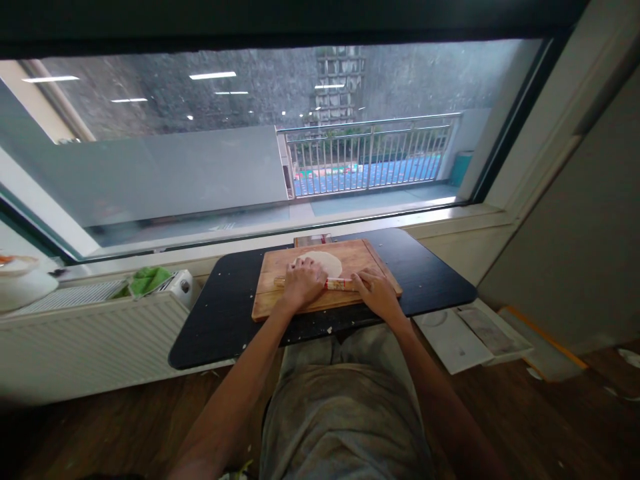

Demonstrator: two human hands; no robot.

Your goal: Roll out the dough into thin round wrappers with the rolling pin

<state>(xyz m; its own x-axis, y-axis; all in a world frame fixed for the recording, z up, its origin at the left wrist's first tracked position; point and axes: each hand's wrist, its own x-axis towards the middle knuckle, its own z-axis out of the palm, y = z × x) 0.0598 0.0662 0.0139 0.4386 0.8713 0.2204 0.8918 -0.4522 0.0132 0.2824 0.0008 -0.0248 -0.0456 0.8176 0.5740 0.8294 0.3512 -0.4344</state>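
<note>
A round, flat sheet of pale dough [331, 262] lies on a wooden cutting board [267, 303]. Across the board, along the near edge of the dough, runs a thin rolling pin [340, 284] with a red and white printed band. My left hand [304, 283] is over the pin left of its middle, fingers curled forward above the dough and hiding part of it. Closed on the pin's right end is my right hand [376, 292], its thumb and fingers near the board's right side.
The board rests on a black table [430, 280] with small crumbs, under a wide window [190, 167]. A small box [313, 240] sits behind the board. At left, a radiator [100, 347] carries a green cloth [149, 280]. White flat panels [453, 340] lie low at right.
</note>
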